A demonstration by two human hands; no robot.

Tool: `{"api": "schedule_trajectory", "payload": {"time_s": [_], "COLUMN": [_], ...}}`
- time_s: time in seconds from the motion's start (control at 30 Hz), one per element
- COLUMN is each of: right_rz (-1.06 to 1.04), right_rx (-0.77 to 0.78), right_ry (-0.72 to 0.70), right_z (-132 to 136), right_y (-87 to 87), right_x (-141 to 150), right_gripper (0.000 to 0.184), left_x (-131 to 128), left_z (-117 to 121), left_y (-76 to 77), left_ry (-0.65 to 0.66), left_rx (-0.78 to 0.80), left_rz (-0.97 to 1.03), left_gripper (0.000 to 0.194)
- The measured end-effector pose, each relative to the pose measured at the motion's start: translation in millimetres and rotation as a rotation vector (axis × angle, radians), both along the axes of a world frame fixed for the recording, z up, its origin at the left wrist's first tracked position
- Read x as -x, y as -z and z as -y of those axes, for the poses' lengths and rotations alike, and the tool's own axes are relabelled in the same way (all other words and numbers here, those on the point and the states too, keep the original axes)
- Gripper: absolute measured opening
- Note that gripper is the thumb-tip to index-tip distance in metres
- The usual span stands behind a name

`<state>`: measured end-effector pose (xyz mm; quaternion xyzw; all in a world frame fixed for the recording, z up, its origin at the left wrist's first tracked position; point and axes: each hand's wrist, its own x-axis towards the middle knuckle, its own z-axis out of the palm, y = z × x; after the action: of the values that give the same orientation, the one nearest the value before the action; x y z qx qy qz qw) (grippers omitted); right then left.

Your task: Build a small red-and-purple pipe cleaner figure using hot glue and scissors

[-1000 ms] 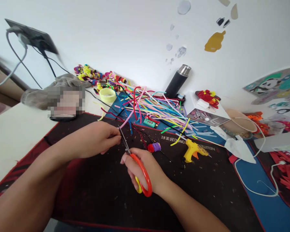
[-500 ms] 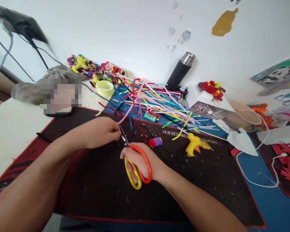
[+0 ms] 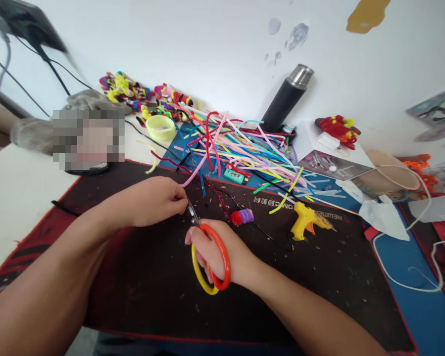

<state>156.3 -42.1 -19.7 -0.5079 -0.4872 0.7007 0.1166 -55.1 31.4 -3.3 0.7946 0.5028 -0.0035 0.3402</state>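
My right hand [image 3: 222, 247] grips scissors with one orange and one yellow handle loop [image 3: 197, 267]. Their metal blades [image 3: 193, 213] point up and left, right at the fingertips of my left hand [image 3: 161, 200]. That hand is closed in a pinch, and whatever lies between its fingers is too small or hidden to name. To the right of the blades, a short red and purple coiled piece [image 3: 242, 216] rests on the dark mat [image 3: 281, 291]. A dark red glittery pipe cleaner [image 3: 222, 203] lies just behind it.
Behind my hands spreads a pile of colourful pipe cleaners [image 3: 244, 143], with a teal lighter [image 3: 234, 175] at its front. A yellow glue gun [image 3: 307, 220] lies right. Further back are a black thermos [image 3: 283, 101], a white box [image 3: 333, 165], a pale yellow ring-shaped container [image 3: 160, 132] and small figures [image 3: 123, 89].
The scissor handles have spread, so the yellow loop shows apart from the orange one. Both hands stay close together at the blades. The camera view has tilted downward slightly.
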Motion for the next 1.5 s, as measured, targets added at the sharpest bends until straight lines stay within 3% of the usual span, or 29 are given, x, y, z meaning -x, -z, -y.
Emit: {"api": "schedule_trajectory", "payload": {"time_s": [0.2, 0.37, 0.53, 0.77, 0.9, 1.1, 1.23, 1.5], "right_rz": [-0.192, -0.438, -0.562, -0.517, -0.484, -0.48, -0.471, -0.491], "right_rx": [0.042, 0.104, 0.185, 0.112, 0.052, 0.028, -0.015, -0.119], "right_ry": [0.025, 0.047, 0.066, 0.095, 0.129, 0.153, 0.133, 0.238], "right_z": [0.0, -5.7, -11.7, -15.0, -18.7, -18.0, -15.5, -16.9], "right_y": [-6.9, 3.5, 12.4, -4.2, -13.8, -8.4, -9.2, -4.5], "right_x": [-5.4, -18.9, -24.5, -30.0, -39.3, -41.2, -38.4, -42.8], "right_gripper": [0.024, 0.037, 0.044, 0.056, 0.058, 0.059, 0.056, 0.04], "left_x": [11.8, 21.7, 24.1, 19.8, 14.5, 1.8, -6.4, -14.5], "left_z": [1.0, 0.8, 2.3, 3.4, 4.1, 9.1, 10.8, 7.9], "left_y": [-5.9, -9.0, -13.0, -10.8, -11.6, -13.3, -6.9, 6.1], "left_ry": [-0.083, -0.22, -0.211, -0.24, -0.253, -0.211, -0.199, -0.16], "left_rx": [0.027, -0.071, -0.076, -0.014, 0.009, -0.13, -0.139, -0.174], "left_rz": [0.102, 0.143, 0.158, 0.088, 0.03, -0.05, -0.056, -0.19], "left_gripper": [0.042, 0.043, 0.034, 0.022, 0.028, 0.033, 0.039, 0.038]}}
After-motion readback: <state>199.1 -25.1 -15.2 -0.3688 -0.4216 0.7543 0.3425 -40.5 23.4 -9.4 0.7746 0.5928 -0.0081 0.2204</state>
